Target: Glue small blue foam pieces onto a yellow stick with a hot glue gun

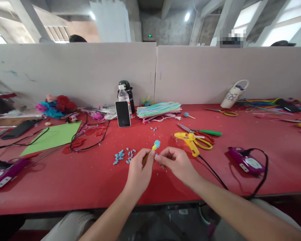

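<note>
Clamped in the left hand's grip (139, 168) above the smooth red surface (90, 182), a slim brown stick (145, 158) bears a yellow neck (154, 147) and lumpy light-blue tip (157, 144), while the right hand's grip (177, 163) pinches a small blue piece (156, 154).

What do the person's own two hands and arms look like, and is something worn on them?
The left hand and right hand are bare, without gloves. No ring, watch or bracelet is visible. Both slim, tapering forearms are uncovered, with no sleeve in view and no clear markings. Below, pale trousers show.
</note>
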Action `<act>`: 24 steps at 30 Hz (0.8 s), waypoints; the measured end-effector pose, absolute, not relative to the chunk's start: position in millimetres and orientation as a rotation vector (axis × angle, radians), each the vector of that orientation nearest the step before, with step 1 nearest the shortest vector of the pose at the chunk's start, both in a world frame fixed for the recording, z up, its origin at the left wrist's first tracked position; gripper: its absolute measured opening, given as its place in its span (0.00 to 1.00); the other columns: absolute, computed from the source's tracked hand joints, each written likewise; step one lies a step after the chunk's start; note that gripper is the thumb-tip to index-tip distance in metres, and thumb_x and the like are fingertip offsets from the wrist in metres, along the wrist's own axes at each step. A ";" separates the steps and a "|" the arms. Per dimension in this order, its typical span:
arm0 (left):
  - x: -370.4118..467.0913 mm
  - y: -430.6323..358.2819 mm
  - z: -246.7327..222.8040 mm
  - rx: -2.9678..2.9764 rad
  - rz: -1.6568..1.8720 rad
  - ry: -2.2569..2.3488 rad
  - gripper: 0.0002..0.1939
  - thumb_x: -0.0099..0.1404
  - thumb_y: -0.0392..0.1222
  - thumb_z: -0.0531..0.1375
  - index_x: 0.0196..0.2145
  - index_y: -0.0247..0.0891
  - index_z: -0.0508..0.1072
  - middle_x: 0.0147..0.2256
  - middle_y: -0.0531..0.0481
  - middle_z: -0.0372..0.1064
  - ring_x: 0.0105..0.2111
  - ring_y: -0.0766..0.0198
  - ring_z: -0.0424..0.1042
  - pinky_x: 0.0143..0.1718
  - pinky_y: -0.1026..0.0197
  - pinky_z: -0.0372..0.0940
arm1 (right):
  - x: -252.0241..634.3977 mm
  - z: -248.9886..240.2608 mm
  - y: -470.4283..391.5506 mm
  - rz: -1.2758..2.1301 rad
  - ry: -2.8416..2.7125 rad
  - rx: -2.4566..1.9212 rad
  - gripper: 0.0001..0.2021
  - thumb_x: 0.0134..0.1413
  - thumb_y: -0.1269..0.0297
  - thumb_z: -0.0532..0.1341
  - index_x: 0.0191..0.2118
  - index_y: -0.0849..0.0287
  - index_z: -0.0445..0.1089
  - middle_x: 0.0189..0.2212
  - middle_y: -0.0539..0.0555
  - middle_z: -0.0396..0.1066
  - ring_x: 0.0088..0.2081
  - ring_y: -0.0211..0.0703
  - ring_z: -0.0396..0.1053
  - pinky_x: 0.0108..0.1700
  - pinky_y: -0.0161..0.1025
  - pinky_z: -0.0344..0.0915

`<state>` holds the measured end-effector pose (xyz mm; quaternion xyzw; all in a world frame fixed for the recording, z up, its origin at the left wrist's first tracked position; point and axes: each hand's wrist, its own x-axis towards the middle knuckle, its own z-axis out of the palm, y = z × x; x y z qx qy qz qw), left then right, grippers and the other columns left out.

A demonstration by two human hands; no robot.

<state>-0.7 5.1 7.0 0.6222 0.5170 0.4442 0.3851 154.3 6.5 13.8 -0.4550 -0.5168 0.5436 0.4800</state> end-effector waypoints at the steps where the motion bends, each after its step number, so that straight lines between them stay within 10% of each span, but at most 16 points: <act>1: 0.7 3.5 7.0 1.567 1.127 1.296 0.16 0.70 0.51 0.55 0.31 0.37 0.70 0.24 0.54 0.65 0.25 0.67 0.63 0.28 0.66 0.57 | 151.2 12.5 5.3 1.327 -1.231 -1.098 0.15 0.46 0.54 0.72 0.26 0.60 0.72 0.22 0.49 0.73 0.25 0.35 0.69 0.30 0.34 0.66; 24: 4.1 -7.7 9.0 1.593 1.145 1.189 0.16 0.73 0.48 0.51 0.29 0.38 0.63 0.25 0.55 0.59 0.25 0.69 0.58 0.28 0.65 0.56 | 162.3 6.7 7.6 1.472 -1.273 -0.939 0.12 0.54 0.55 0.68 0.32 0.59 0.73 0.27 0.49 0.71 0.31 0.36 0.67 0.37 0.35 0.65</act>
